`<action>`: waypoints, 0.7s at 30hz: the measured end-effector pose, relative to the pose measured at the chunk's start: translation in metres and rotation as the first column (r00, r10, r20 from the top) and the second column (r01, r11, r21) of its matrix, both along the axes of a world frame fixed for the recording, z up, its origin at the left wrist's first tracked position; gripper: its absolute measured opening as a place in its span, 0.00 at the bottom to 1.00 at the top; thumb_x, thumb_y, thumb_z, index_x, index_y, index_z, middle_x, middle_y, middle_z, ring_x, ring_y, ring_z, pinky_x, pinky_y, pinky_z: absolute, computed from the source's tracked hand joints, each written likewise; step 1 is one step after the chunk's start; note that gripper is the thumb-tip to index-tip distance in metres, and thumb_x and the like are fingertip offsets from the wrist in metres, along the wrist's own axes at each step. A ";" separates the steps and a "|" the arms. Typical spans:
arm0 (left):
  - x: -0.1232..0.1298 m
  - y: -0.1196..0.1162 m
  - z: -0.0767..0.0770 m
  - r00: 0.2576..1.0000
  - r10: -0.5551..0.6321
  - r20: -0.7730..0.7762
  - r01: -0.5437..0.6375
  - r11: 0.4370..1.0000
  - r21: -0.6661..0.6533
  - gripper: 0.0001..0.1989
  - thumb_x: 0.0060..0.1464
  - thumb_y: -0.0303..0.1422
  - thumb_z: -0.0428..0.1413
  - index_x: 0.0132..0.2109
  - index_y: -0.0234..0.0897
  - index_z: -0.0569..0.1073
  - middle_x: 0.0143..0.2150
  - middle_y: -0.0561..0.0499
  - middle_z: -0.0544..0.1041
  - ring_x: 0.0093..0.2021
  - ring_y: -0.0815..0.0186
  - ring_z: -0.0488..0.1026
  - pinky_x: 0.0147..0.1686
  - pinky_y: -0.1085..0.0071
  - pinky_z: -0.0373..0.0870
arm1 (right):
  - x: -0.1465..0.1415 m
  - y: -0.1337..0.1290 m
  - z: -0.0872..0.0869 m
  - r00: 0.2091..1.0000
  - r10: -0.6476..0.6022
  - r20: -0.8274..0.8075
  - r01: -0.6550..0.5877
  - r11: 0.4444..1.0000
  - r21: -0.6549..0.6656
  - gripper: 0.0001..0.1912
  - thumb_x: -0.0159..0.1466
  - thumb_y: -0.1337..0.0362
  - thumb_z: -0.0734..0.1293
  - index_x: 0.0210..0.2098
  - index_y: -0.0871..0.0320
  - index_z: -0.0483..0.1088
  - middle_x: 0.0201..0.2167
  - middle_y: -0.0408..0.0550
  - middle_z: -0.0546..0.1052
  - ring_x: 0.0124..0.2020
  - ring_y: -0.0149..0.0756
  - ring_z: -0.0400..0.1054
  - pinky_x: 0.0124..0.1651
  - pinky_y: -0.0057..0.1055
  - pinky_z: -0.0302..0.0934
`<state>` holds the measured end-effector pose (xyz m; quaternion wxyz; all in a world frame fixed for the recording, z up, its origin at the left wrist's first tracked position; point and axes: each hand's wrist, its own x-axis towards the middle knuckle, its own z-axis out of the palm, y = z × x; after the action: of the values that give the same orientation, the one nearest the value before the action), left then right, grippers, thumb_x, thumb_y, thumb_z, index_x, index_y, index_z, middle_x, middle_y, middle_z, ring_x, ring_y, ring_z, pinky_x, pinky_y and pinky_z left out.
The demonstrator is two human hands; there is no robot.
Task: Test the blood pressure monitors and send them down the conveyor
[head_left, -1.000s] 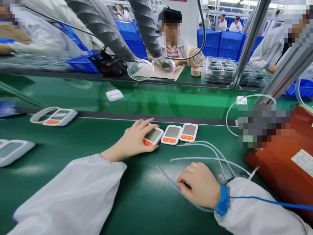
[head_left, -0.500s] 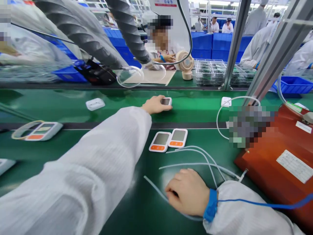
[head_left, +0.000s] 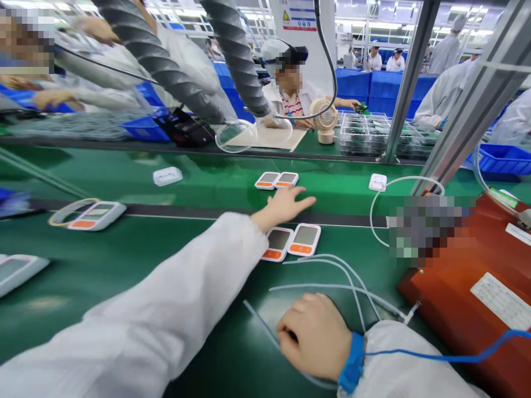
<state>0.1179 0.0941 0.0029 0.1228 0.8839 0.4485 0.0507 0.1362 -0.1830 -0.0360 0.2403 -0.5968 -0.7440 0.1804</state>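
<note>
My left hand is open with fingers spread, holding nothing, just in front of two blood pressure monitors lying side by side on the green belt. Below its wrist, two more white monitors with grey screens and orange buttons lie on the near bench; my sleeve partly covers one. My right hand, with a blue wrist strap, rests on the bench in a loose fist. A thin clear tube passes at or under it; whether the fingers hold anything is hidden. Several other tubes lie just beyond.
At the right stands an orange-brown box with tubing. A metal post rises beside it. Further monitors lie at the left. White parts sit on the belt. Two grey ducts hang ahead; a co-worker sits opposite.
My left hand has let go of the monitor on the belt, opened its fingers and drawn back toward me. Two monitors now show side by side there. My right hand stays in place.
</note>
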 end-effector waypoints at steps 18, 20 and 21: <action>-0.109 -0.050 -0.008 0.986 0.095 -0.135 -0.090 0.995 0.036 0.37 0.45 0.53 0.59 0.63 0.52 0.68 0.75 0.42 0.48 0.68 0.29 0.54 0.53 0.32 0.64 | 0.000 0.000 0.000 1.000 -0.015 -0.022 0.015 1.000 0.003 0.03 0.64 0.67 0.69 0.34 0.55 0.77 0.32 0.43 0.76 0.38 0.38 0.68 0.40 0.35 0.58; -0.099 -0.048 -0.005 0.992 0.074 -0.101 -0.067 0.995 0.076 0.37 0.44 0.52 0.60 0.62 0.50 0.68 0.75 0.41 0.47 0.67 0.29 0.55 0.54 0.32 0.64 | 0.000 0.000 0.000 1.000 -0.017 -0.022 0.017 1.000 0.008 0.03 0.64 0.67 0.69 0.34 0.55 0.77 0.32 0.43 0.76 0.38 0.38 0.68 0.41 0.35 0.58; -0.090 -0.046 -0.002 0.995 0.061 -0.082 -0.053 0.993 0.101 0.37 0.45 0.51 0.60 0.62 0.50 0.68 0.75 0.41 0.47 0.67 0.29 0.55 0.54 0.33 0.64 | 0.000 0.000 -0.001 1.000 -0.020 -0.021 0.020 1.000 0.011 0.03 0.64 0.67 0.69 0.34 0.55 0.76 0.32 0.43 0.76 0.38 0.38 0.68 0.41 0.35 0.58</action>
<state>0.0278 0.0480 0.0008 0.0582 0.8770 0.4753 0.0386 0.1358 -0.1828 -0.0367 0.2530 -0.6008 -0.7367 0.1798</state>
